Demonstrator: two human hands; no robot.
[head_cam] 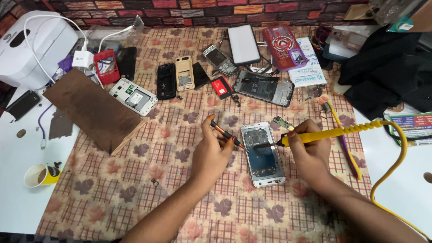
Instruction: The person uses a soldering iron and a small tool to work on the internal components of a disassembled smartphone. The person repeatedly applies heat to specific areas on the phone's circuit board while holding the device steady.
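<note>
An opened white phone (pixel 263 155) lies back-up on the patterned tablecloth (pixel 148 180), its circuit board and dark inner plate exposed. My left hand (pixel 213 150) grips a thin black and copper tool (pixel 227 134) whose tip touches the phone's left edge. My right hand (pixel 308 146) holds a yellow soldering iron (pixel 328 132); its dark tip rests across the phone's middle. A coiled yellow cord (pixel 398 148) runs from the iron off to the right. A small green circuit piece (pixel 282 122) lies just above my right hand.
Several dismantled phones and covers (pixel 173 81) lie along the back, with a brown wooden board (pixel 92 110) at left. A white box with a charger cable (pixel 33 45) stands far left, a paper cup (pixel 40 174) near the left edge, a black cloth (pixel 387 76) at right.
</note>
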